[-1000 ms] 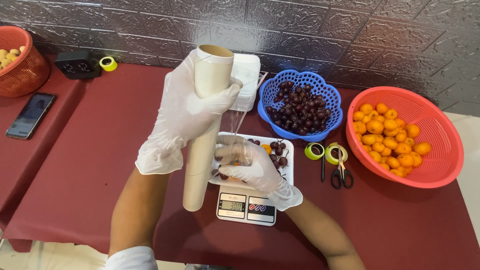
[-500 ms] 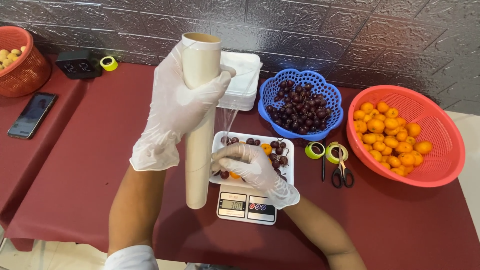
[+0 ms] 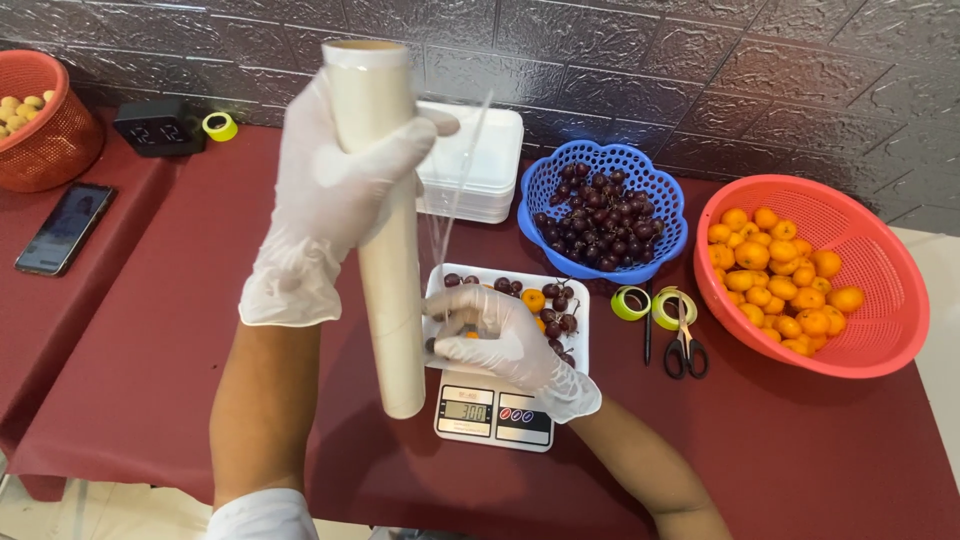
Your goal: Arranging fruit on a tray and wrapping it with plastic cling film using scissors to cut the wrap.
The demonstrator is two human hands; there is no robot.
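The gloved left hand [image 3: 335, 200] stands in the upper left-centre of the frame, its grip wrapped around a tall cream roll of cling film [image 3: 385, 230] held upright, the roll's lower end hanging just left of the scale. The gloved right hand [image 3: 495, 340] lies lower, at centre, fingers closed narrowly on the loose edge of the clear film sheet [image 3: 455, 190] that stretches up toward the roll; this hand rests over a white foam tray [image 3: 578, 320] of dark grapes and small oranges. The tray sits on a white digital kitchen scale [image 3: 493, 415] on the dark red desk [image 3: 170, 330].

Behind the tray stands a stack of white foam trays [image 3: 480, 175]. To the right are a blue basket of dark grapes [image 3: 604, 210], two tape rolls [image 3: 650, 303], black-handled scissors [image 3: 685, 345] and a red basket of small oranges [image 3: 815, 275]. At far left lie a phone [image 3: 65, 228] and an orange basket [image 3: 40, 120].
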